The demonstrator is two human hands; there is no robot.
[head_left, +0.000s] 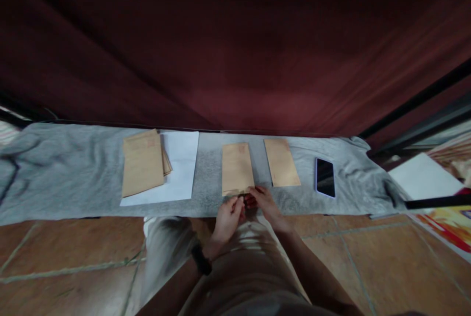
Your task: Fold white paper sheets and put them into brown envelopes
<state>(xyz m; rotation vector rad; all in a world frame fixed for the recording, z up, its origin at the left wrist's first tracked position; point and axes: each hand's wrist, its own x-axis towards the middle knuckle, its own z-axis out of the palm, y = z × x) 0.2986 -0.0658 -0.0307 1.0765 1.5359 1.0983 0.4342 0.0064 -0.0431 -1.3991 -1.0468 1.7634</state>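
Note:
A brown paper envelope (237, 166) lies upright in front of me at the front of the grey cloth. My right hand (265, 206) pinches its lower right corner, with thumb and finger closed at the bottom edge. My left hand (227, 218) is curled just below that edge, its fingertips pressed together close to the right fingers. What the left fingertips hold, if anything, is too small to make out. To the right lies a second brown envelope (282, 163), apart from both hands. On the left, several more brown envelopes (143, 166) are stacked on a white sheet of paper (180, 171).
A phone (325, 177) with a pale purple edge lies to the right on the grey cloth (91, 164) covering a narrow bench. Behind it hangs a dark red curtain (235, 70). At far right are a dark metal bar and a white panel (423, 177). Tiled floor (73, 247) shows below.

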